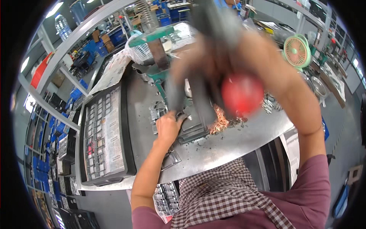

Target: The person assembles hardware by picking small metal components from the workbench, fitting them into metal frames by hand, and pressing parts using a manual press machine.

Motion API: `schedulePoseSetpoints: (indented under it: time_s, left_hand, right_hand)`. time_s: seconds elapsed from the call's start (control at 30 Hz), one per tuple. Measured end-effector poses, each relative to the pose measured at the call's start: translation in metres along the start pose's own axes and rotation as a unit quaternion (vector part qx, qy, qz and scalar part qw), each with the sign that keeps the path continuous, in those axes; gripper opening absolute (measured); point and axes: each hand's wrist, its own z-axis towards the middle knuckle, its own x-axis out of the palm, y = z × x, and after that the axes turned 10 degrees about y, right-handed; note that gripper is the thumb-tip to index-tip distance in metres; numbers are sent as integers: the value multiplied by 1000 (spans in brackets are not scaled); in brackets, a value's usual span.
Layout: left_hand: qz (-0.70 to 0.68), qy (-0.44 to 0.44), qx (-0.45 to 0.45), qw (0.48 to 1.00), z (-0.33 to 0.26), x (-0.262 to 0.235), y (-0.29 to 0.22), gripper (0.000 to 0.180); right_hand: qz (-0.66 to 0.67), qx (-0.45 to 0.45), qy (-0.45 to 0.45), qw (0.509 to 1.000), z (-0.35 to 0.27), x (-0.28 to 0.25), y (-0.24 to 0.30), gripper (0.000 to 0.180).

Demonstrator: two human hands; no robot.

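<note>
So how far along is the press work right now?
Done: loose metal parts and copper swarf lie beside the press. In hand: left hand on a piece at the press base; right hand, blurred, at the red-knobbed lever. Left: the tray holds parts.

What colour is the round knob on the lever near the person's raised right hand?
The round knob is bright red, though motion-blurred; the head view shows it best.
</note>
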Motion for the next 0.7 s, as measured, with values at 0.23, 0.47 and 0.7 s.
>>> schedulePoseSetpoints:
  time_s: [0.23, 0.47, 0.7]
  left_hand:
    - [10, 49, 38, 998, 6, -4, -8, 42]
    - [32, -27, 97, 994, -6, 20, 34, 37]
    - [-677, 40, -222, 701, -47, -20, 18, 35]
  right_hand:
    - [-565, -120, 41, 815, -51, 68, -103, 18]
    - [-308, -168, -45, 935, -29, 0, -38, 31]
    - [-622, 269, -268, 685, -160, -107, -134, 24]
